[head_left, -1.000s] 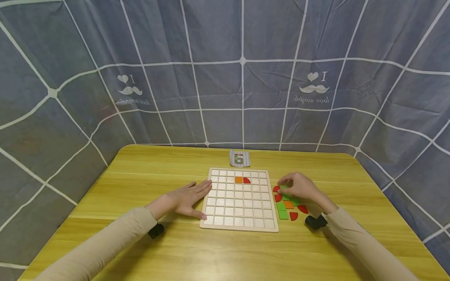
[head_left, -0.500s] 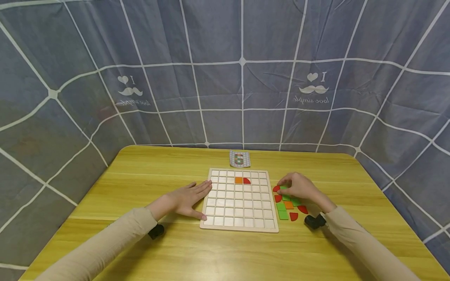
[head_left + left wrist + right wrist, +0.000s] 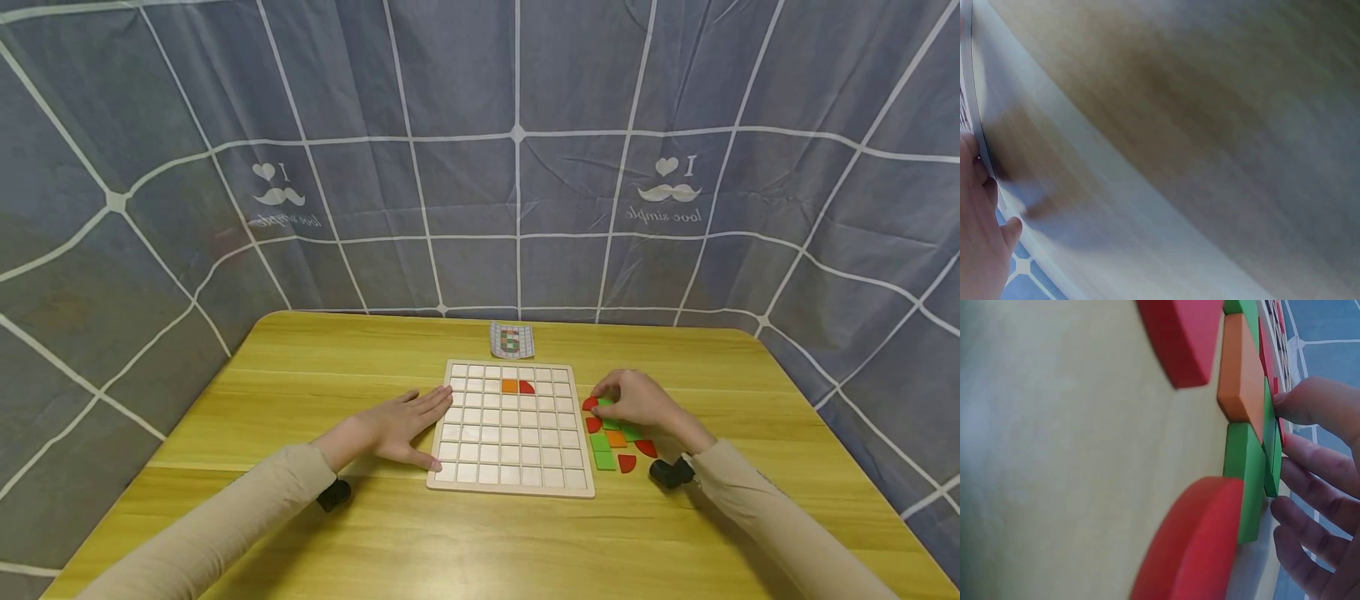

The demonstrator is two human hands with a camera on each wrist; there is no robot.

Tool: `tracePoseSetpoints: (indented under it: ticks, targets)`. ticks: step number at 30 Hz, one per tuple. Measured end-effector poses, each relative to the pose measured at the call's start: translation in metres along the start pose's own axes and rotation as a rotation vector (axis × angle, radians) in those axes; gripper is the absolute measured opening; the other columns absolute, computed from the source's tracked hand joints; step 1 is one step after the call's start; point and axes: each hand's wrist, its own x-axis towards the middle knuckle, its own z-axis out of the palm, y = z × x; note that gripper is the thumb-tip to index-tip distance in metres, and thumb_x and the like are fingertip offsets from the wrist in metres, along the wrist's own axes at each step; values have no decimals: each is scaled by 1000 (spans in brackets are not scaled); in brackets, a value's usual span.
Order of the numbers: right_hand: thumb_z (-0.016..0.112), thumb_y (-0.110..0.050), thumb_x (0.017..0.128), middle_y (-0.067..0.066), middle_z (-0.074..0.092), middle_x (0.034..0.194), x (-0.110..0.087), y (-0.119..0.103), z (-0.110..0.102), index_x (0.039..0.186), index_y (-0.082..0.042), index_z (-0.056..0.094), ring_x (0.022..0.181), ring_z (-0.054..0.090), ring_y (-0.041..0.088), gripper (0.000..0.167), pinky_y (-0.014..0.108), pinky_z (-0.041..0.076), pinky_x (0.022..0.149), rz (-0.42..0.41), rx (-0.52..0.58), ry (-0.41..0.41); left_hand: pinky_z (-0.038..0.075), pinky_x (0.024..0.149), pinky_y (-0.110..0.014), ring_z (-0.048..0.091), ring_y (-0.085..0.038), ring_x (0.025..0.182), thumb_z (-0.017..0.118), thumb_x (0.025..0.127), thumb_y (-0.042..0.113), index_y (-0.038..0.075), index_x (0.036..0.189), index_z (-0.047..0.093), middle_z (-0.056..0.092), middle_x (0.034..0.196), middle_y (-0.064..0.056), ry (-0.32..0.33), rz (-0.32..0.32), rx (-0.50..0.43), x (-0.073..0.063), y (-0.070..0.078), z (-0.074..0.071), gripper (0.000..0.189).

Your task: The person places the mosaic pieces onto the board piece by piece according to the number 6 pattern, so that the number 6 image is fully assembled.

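Observation:
A pale wooden grid board [image 3: 480, 452] lies on the table, holding an orange square tile [image 3: 510, 386] and a red quarter-circle tile [image 3: 527, 387]. My left hand [image 3: 401, 426] rests at its left edge, fingers extended, fingertips and thumb on the rim. Right of the board, my right hand [image 3: 637, 399] pinches a second red quarter-circle tile [image 3: 589, 404] between thumb and index finger, at the top of the loose pile. In the right wrist view the thumb [image 3: 1310, 403] lies against the tiles and the other fingers are bent. Green tiles [image 3: 611, 423] lie partly under this hand.
Loose tiles continue toward me: green squares [image 3: 604, 460], an orange square [image 3: 616, 439] and red quarter-circles [image 3: 627, 463]. A small printed pattern card [image 3: 512, 341] lies beyond the board. Grey-blue curtain [image 3: 480, 183] hangs behind the wooden table [image 3: 480, 542].

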Motion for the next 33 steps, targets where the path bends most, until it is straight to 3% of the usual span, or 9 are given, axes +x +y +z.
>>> tracePoseSetpoints:
  ticks: [10, 33]
  targets:
    - [79, -26, 77, 0, 69, 86, 1, 3, 0, 94, -12, 74, 69, 53, 9, 23, 24, 46, 62, 13, 29, 43, 13, 122, -47, 5, -21, 151, 51, 84, 71, 9, 156, 6, 0, 164, -8, 5, -1, -13, 0, 0, 0, 105]
    - [80, -31, 77, 3, 73, 90, 22, -34, -1, 97, -11, 76, 71, 58, 11, 28, 25, 46, 58, 11, 63, 99, 12, 122, -47, 4, -22, 151, 51, 85, 70, 9, 156, 6, -1, 163, -9, -3, -5, -11, -1, -1, -1, 104]
